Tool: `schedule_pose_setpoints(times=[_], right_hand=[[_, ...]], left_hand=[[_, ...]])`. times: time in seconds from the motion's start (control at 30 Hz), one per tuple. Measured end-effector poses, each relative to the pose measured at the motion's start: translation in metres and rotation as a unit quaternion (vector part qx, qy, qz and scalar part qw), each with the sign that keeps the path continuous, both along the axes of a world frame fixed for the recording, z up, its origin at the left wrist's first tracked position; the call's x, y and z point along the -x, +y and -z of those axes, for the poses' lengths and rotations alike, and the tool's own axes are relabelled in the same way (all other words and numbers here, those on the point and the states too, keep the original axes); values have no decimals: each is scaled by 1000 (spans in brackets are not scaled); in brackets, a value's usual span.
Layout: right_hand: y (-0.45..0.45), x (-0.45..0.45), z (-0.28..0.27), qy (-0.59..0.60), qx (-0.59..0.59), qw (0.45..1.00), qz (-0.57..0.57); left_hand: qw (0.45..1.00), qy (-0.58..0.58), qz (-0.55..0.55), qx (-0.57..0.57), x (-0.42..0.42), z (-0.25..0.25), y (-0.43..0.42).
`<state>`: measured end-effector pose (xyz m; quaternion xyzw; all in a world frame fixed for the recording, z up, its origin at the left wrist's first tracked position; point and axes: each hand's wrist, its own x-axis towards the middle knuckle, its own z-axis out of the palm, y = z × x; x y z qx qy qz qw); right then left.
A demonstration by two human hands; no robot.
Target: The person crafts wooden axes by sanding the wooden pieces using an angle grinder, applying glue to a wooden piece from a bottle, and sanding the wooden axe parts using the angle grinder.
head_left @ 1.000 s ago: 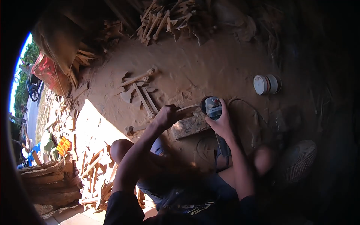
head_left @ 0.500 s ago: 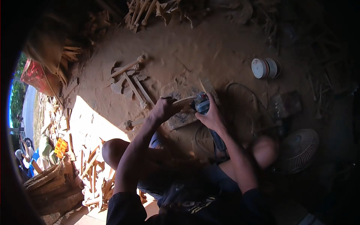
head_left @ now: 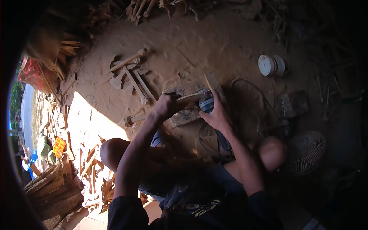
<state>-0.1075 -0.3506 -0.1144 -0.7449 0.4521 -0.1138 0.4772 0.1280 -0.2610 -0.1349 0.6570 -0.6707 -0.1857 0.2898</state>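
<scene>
My left hand (head_left: 166, 106) is closed around one end of a pale, slim wooden piece (head_left: 188, 98). The other end of that piece meets the head of an angle grinder (head_left: 207, 105). Wrapped round the grinder's body is my right hand (head_left: 219, 117); the tool's dark rear end runs back under my forearm. Whether the disc touches the wood I cannot tell. Below both hands sits a rough, dusty block (head_left: 186, 118). Just left of my left hand lies a knob-ended stick (head_left: 135, 119).
Several carved wooden pieces (head_left: 133, 82) lie on the dusty floor ahead to the left. A white tub (head_left: 266, 65) lies at the right, and a fan (head_left: 306, 152) stands by my right knee. A dark cord (head_left: 251, 82) curves over the floor. Wood scraps (head_left: 92, 172) pile up at left.
The grinder's head has turned a little, and its rear end sits closer under my right forearm. The wooden piece has shifted slightly against it. Both hands keep their hold.
</scene>
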Motion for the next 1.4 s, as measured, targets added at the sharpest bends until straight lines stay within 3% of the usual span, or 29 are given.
schedule_pose_setpoints(times=[0.2,0.4,0.57,0.67,0.77,0.9,0.93,0.97,1.03,1.07,1.1,1.17,1.37,1.4], right_hand=[[2,3,10,23,19,999,12],[4,7,19,-81,-1,997,10],[4,11,30,-88,28,996,20],[1,20,25,-83,30,995,37],[1,25,22,-89,43,995,35],[2,28,15,-76,44,996,19],[3,29,12,-78,30,996,11],[4,30,10,-82,16,997,2],[6,28,6,-82,9,997,-10],[8,28,4,-77,14,997,-12],[10,28,2,-71,20,997,-14],[14,28,0,-78,3,997,-8],[15,30,10,-106,-12,994,-22],[16,31,10,-110,-18,993,-25]], left_hand=[[1000,-7,16,16,-7,8,1],[999,3,40,12,-9,7,-3],[999,-14,42,14,-9,3,-5],[988,-103,90,-78,-13,-18,-9],[993,-103,-9,-52,-4,-39,-15],[993,65,-74,-59,-11,-13,-12],[983,167,-19,-69,-18,-8,-13],[959,269,30,-88,-22,-11,-14],[900,413,12,-139,-19,-13,-17],[885,433,-85,-152,-10,-8,-22],[954,213,-151,-146,7,-27,-19],[908,379,-110,-137,-6,2,-19],[860,465,-205,-52,7,3,-18],[872,454,-173,-65,4,2,-17]])
